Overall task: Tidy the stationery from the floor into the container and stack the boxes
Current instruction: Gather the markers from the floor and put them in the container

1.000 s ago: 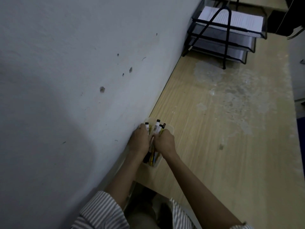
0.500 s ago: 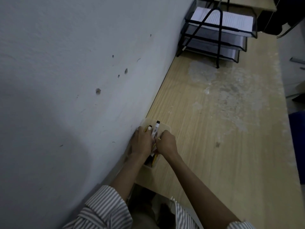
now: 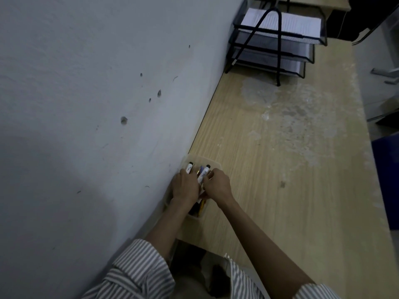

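A clear plastic container (image 3: 212,164) lies on the wooden desk against the wall, holding markers and pencils. My left hand (image 3: 185,186) rests over the container's wall side, fingers curled on a white marker with a black cap (image 3: 189,168). My right hand (image 3: 217,185) is at the container's other side, pinching a second white marker (image 3: 203,173) that slants up between both hands. Yellow pencils (image 3: 201,207) show below the hands inside the container. The rest of its contents are hidden by my hands.
A black mesh paper tray rack (image 3: 278,37) with white sheets stands at the desk's far end. The wooden desk (image 3: 280,169) has a pale worn patch. The white wall (image 3: 97,104) runs along the left. A blue object (image 3: 387,175) sits at the right edge.
Both hands stayed over the container and shifted slightly. Fewer marker tips stick up than one second ago. The camera view drifted a little.
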